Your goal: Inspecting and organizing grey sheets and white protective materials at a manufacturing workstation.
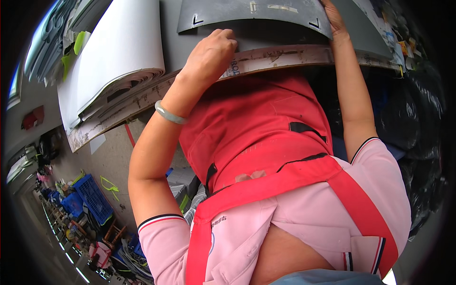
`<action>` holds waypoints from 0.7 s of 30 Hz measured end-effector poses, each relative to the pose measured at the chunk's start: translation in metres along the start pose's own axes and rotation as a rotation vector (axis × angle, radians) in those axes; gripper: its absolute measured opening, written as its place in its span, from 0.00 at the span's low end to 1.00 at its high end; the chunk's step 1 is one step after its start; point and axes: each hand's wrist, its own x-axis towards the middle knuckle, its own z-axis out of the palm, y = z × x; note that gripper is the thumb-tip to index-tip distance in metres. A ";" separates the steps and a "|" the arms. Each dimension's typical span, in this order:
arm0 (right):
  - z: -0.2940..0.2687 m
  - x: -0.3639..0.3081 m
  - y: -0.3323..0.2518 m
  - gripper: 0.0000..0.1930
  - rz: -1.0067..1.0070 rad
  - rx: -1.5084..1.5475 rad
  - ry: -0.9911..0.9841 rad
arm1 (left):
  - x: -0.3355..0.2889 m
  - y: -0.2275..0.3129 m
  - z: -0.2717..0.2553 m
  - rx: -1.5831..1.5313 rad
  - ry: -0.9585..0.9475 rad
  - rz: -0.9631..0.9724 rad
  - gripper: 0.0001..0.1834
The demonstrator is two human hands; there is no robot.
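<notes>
A dark grey template sheet (228,13) lies at the top edge of the view, its near edge curved, with black corner marks and strips of tape on it. My right hand (335,21) is at the sheet's right end, gripping its edge; part of that hand is cut off by the frame. Just below the sheet's near edge, my left hand (213,53) is closed over the grey table surface (178,59). Its fingers curl inward, and whatever they may hold is hidden. A pale bangle (170,113) circles my left wrist.
Left of my left hand, a thick roll of white sheet material (118,42) covers the table. The worn table edge (280,56) runs along my red apron (256,118). Black plastic bags (411,109) stand on the right; blue crates (92,197) sit on the floor at lower left.
</notes>
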 end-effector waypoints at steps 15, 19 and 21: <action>-0.014 0.003 -0.002 0.23 0.052 -0.065 0.061 | 0.009 -0.005 -0.005 -0.250 0.001 -0.103 0.07; -0.003 0.005 0.009 0.23 0.251 0.391 -0.213 | 0.001 -0.009 -0.002 -0.202 0.021 -0.049 0.07; -0.002 -0.001 0.002 0.23 0.091 0.037 0.031 | 0.004 -0.004 -0.002 -0.178 0.024 -0.040 0.07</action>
